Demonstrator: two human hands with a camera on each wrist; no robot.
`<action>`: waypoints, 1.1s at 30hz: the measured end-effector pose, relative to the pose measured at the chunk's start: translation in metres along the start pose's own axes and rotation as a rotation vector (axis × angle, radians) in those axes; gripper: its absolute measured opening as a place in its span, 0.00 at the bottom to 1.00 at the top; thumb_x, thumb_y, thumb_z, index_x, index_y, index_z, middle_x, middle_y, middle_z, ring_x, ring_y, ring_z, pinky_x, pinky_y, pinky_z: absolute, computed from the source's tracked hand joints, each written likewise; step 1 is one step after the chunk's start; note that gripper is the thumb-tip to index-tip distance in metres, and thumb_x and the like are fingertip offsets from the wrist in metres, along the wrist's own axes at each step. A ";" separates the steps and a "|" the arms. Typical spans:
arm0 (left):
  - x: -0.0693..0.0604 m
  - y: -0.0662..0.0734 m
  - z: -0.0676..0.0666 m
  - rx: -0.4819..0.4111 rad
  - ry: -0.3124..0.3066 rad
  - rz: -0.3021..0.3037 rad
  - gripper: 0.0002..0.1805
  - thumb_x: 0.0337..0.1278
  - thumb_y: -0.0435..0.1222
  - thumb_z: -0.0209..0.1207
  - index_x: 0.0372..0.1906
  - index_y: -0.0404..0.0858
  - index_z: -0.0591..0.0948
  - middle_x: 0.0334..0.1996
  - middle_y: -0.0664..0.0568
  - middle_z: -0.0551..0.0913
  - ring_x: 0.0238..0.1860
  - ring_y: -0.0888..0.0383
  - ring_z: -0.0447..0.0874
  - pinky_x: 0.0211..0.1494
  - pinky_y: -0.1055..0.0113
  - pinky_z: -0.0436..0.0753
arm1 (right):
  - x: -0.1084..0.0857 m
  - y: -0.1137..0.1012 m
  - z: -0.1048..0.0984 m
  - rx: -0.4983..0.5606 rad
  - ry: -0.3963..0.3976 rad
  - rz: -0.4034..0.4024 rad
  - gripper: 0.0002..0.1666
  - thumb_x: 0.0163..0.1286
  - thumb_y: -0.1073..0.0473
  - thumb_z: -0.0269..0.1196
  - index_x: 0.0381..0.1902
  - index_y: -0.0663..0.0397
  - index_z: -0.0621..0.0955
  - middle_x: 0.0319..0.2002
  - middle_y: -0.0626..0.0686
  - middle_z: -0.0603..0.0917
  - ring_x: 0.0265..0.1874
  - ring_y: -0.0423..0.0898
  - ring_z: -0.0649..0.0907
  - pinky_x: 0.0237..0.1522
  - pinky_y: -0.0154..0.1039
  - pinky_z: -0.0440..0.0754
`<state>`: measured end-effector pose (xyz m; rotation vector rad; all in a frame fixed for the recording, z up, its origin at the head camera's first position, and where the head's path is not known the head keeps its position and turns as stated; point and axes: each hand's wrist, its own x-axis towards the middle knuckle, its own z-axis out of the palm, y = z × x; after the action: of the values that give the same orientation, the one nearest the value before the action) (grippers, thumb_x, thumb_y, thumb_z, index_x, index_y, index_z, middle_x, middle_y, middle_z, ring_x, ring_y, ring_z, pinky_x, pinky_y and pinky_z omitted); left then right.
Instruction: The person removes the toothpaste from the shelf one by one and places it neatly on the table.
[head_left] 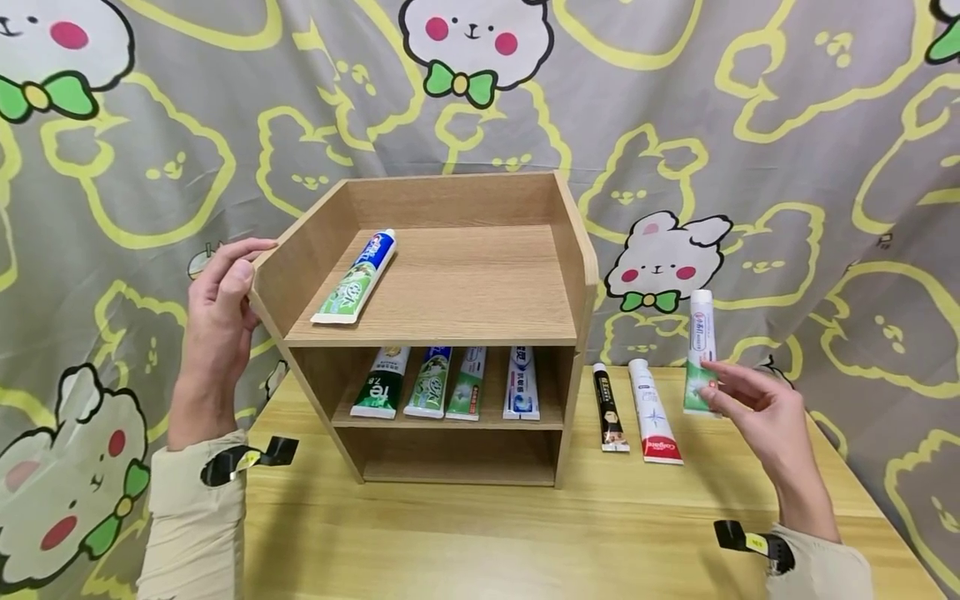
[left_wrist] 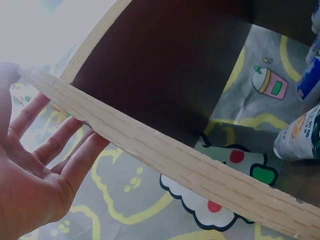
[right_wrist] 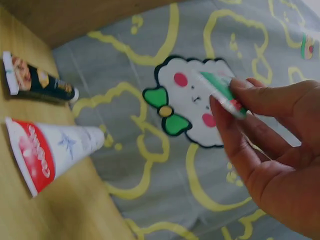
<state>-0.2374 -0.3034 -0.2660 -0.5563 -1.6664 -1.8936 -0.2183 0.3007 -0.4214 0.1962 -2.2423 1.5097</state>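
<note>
My right hand [head_left: 765,412] pinches a white and green toothpaste tube [head_left: 699,350] between thumb and fingers, its cap end up, above the right part of the table. In the right wrist view, only the tube's green end [right_wrist: 220,92] shows clearly at the fingertips. My left hand [head_left: 221,312] grips the edge of the wooden shelf's left side panel [head_left: 288,258], thumb on one side and fingers on the other [left_wrist: 55,165]. One blue and green toothpaste tube [head_left: 358,279] lies on the shelf's top board. Several tubes lie in the middle compartment, among them a dark green one [head_left: 381,383].
Right of the shelf, a black tube [head_left: 610,408] and a white and red Colgate tube [head_left: 655,412] lie on the wooden table [head_left: 480,533]. The shelf's bottom compartment [head_left: 457,458] is below the middle board. A patterned curtain [head_left: 495,125] hangs behind.
</note>
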 end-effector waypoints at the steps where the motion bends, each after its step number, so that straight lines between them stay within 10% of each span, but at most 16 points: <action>1: 0.000 0.000 -0.001 0.004 -0.001 -0.003 0.21 0.70 0.37 0.54 0.60 0.30 0.81 0.52 0.40 0.78 0.44 0.50 0.80 0.34 0.66 0.85 | 0.000 0.004 -0.001 0.007 -0.008 0.003 0.24 0.65 0.72 0.70 0.59 0.68 0.82 0.42 0.36 0.88 0.36 0.32 0.86 0.33 0.28 0.83; 33: -0.001 0.002 -0.001 0.040 -0.007 0.000 0.21 0.71 0.37 0.52 0.62 0.31 0.80 0.53 0.40 0.79 0.45 0.50 0.81 0.37 0.67 0.85 | -0.006 0.104 -0.002 0.067 -0.126 0.430 0.23 0.70 0.59 0.70 0.60 0.63 0.83 0.38 0.31 0.86 0.35 0.32 0.84 0.35 0.35 0.86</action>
<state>-0.2351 -0.3048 -0.2659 -0.5470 -1.7048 -1.8567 -0.2483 0.3429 -0.5118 -0.1909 -2.4455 1.8327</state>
